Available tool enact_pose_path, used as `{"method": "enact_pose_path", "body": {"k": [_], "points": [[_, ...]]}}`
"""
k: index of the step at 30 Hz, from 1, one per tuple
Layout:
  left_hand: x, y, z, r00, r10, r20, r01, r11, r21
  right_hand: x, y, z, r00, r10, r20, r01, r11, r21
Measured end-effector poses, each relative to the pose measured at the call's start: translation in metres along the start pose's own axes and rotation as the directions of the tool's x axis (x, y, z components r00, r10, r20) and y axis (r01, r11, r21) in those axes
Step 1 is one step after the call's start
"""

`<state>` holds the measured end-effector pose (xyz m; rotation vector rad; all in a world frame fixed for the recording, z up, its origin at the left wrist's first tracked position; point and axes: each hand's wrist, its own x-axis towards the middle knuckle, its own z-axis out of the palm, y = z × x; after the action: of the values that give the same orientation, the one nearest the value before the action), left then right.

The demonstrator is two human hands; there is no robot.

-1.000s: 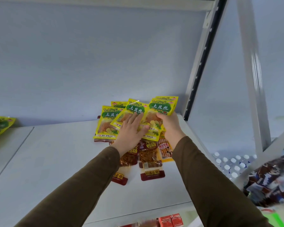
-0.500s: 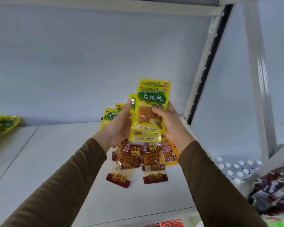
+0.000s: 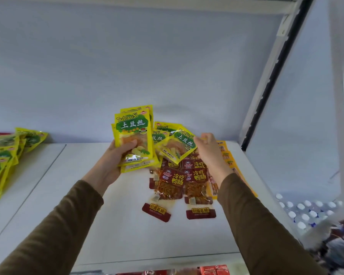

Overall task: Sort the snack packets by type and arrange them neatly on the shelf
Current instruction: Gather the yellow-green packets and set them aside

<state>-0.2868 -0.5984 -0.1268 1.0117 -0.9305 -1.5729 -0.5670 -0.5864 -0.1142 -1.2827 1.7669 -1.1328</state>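
My left hand [image 3: 115, 161] grips a small stack of yellow-green potato-shred packets [image 3: 134, 133], held upright above the white shelf [image 3: 111, 225]. To its right, my right hand [image 3: 210, 150] pinches the corner of another yellow packet [image 3: 177, 147], tilted over the pile. More yellow packets [image 3: 161, 132] lie behind against the back wall. Dark red duck-intestine packets [image 3: 173, 183] lie flat in front, between my hands. Orange packets [image 3: 227, 157] lie partly hidden under my right wrist.
A sorted heap of yellow packets [image 3: 6, 153] lies at the left end of the shelf. A white upright post [image 3: 266, 80] bounds the shelf on the right. Capped bottles [image 3: 306, 213] stand below right, and red boxes [image 3: 213, 269] show on the lower shelf.
The stack that both hands held has shifted left and now stays in my left hand alone. My right hand has let go of it and taken another yellow packet from the pile.
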Motion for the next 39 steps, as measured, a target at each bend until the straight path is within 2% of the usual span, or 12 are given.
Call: {"method": "enact_pose_path", "body": {"k": [3,6,11,15,18,21,23,25,28,32,39], "points": [[0.001,-0.003,-0.024,0.997,-0.062,-0.043,0.061,0.998,-0.018,-0.002,0.006,-0.005,0.995,0.021,0.101,0.012,0.949,-0.315],[0.004,-0.012,-0.032,0.992,-0.112,-0.059,0.111,0.994,-0.02,-0.002,0.008,0.007,0.988,0.043,0.147,0.019,0.917,-0.399],[0.01,-0.019,-0.023,0.989,-0.148,-0.018,0.147,0.988,-0.044,0.008,0.003,0.031,0.997,0.037,0.061,-0.019,0.962,-0.274],[0.012,-0.021,-0.015,0.989,-0.148,0.026,0.149,0.988,-0.04,0.016,-0.002,0.051,1.0,0.02,-0.018,-0.02,0.999,-0.04],[0.011,-0.026,-0.018,0.989,-0.148,0.03,0.15,0.986,-0.066,0.019,-0.004,0.066,1.0,-0.002,-0.026,0.007,0.985,0.173],[0.009,-0.032,-0.022,0.987,-0.158,0.031,0.16,0.981,-0.109,0.024,-0.006,0.079,0.998,0.06,-0.024,-0.047,0.924,0.379],[0.008,-0.034,-0.023,0.986,-0.162,0.034,0.165,0.977,-0.134,0.028,-0.01,0.084,0.984,0.175,-0.034,-0.13,0.838,0.529],[0.007,-0.035,-0.023,0.985,-0.165,0.042,0.169,0.976,-0.14,0.032,-0.016,0.085,0.956,0.294,0.022,-0.24,0.733,0.637],[0.005,-0.034,-0.022,0.985,-0.168,0.045,0.173,0.976,-0.135,0.036,-0.03,0.088,0.927,0.341,0.159,-0.364,0.706,0.608],[0.004,-0.032,-0.022,0.985,-0.168,0.048,0.174,0.969,-0.177,0.042,-0.036,0.096,0.911,0.373,0.176,-0.406,0.742,0.533],[0.005,-0.031,-0.022,0.982,-0.179,0.067,0.188,0.965,-0.184,0.048,-0.026,0.114,0.957,0.239,0.163,-0.288,0.849,0.444]]}}
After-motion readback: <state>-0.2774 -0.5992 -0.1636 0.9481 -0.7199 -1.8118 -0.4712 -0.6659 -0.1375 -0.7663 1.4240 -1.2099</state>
